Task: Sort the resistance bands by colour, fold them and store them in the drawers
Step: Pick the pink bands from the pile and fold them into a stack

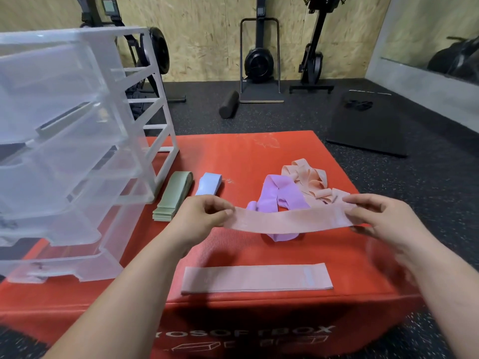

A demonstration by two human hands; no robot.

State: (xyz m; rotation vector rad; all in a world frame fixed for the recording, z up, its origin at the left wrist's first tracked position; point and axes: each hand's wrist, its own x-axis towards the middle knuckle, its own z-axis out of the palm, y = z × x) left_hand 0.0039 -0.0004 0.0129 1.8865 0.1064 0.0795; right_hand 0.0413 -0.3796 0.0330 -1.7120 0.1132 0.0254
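Observation:
My left hand (204, 216) and my right hand (375, 216) pinch the two ends of a pink band (287, 220), stretched flat in the air above the red box (246, 156). Another pink band (256, 278) lies flat near the box's front edge. A loose purple band (280, 198) and a heap of peach bands (308, 177) lie behind the held one. Folded green bands (173, 195) and a folded light blue band (210, 183) sit beside the clear plastic drawer unit (77, 151) on the left, whose drawers stand pulled out.
Black rubber gym floor surrounds the box. A black foam roller (229, 103), a black mat (368, 123) and exercise machines (259, 60) stand against the wooden back wall.

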